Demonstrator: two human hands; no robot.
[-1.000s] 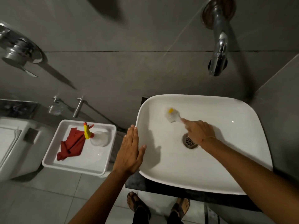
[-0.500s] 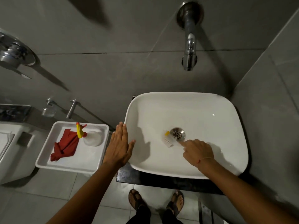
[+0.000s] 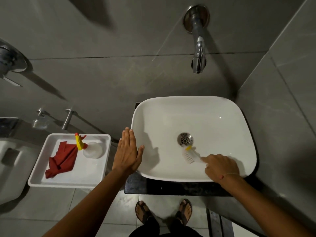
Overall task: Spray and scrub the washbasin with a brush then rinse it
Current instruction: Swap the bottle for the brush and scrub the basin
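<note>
The white washbasin [image 3: 213, 110] sits on a dark counter below a chrome wall tap [image 3: 198, 53]. Its metal drain [image 3: 185, 139] lies at the middle. My right hand [image 3: 220, 166] is inside the bowl near the front, shut on the handle of a white brush [image 3: 189, 155] with a yellow tip. The bristles press on the bowl just below the drain. My left hand [image 3: 127, 152] lies flat with fingers together on the basin's left rim, holding nothing. A spray bottle [image 3: 89, 147] with a yellow and red nozzle lies in the white tray [image 3: 68, 181] to the left.
A red cloth [image 3: 61, 161] lies in the tray beside the spray bottle. A white toilet [image 3: 10, 168] stands at the far left. Grey tiled walls close in behind and to the right. My sandalled feet [image 3: 162, 212] stand on the floor under the counter.
The brush has swept from the bowl's back left, past the drain's left side, to just below the drain. My left hand has stayed on the rim. My head has shifted slightly.
</note>
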